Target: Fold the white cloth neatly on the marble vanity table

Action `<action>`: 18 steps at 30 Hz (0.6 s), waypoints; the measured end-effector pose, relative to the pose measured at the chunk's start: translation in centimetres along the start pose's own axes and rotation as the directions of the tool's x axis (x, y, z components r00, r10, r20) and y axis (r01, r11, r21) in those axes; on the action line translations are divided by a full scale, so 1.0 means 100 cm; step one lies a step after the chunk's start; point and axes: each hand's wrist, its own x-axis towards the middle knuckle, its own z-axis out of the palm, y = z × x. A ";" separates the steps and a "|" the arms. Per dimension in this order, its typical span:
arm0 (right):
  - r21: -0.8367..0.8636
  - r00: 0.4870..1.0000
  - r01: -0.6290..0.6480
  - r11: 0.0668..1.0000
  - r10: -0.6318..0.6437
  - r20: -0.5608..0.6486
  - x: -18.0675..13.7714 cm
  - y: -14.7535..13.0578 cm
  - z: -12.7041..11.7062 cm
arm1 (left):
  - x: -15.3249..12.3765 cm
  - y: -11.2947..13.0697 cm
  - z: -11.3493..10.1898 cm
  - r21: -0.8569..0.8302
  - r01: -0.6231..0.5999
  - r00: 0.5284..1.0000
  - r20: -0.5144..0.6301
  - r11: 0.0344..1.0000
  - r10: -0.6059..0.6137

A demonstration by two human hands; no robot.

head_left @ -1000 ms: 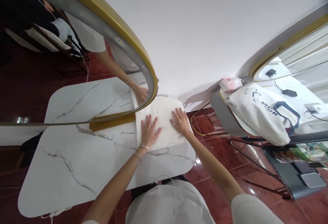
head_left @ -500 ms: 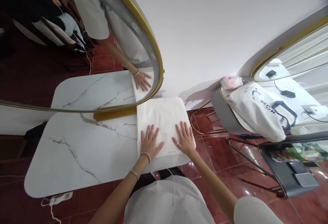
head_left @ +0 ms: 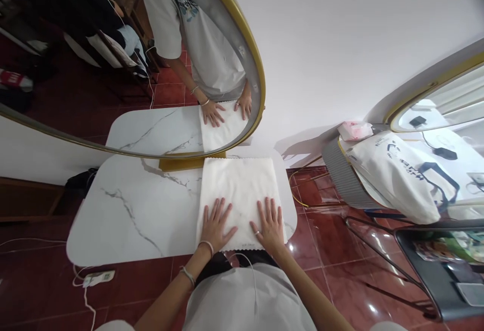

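A white towel (head_left: 238,182) with a scalloped edge lies spread as a rough square on a white marble-patterned table (head_left: 139,205). Its near edge reaches the table's front edge, and faint wrinkles run across its middle. On the near left part of the towel my left hand (head_left: 216,226) rests flat, fingers spread. My right hand (head_left: 269,225), with a ring on one finger, lies flat on the near right part, fingers also apart. Both palms press down on the cloth without grasping it.
Behind the table stands a large gold-rimmed mirror (head_left: 258,63), reflecting my arms and a seated person. At right, a second table holds a white cloth bag (head_left: 395,174) and a tissue pack (head_left: 355,130). A dark chair (head_left: 434,280) stands below it. A power strip (head_left: 99,278) lies on the floor.
The towel has shifted left and toward me on the table, with both hands flat on it. More of the table's right end now shows. The camera view has moved slightly.
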 end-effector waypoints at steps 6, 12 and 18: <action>0.053 1.000 0.006 0.999 -0.004 -0.031 0.006 0.000 0.007 | 0.040 -0.016 0.000 -0.122 0.065 0.992 -0.097 0.990 -0.077; 0.073 0.996 -0.035 0.997 0.041 -0.075 0.025 -0.001 0.012 | 0.125 -0.044 0.003 -0.174 0.275 0.937 -0.171 0.946 -0.304; 0.074 0.994 0.109 0.991 -0.110 0.013 0.040 -0.026 0.011 | 0.108 -0.083 0.002 -0.154 0.390 0.886 -0.205 0.908 -0.416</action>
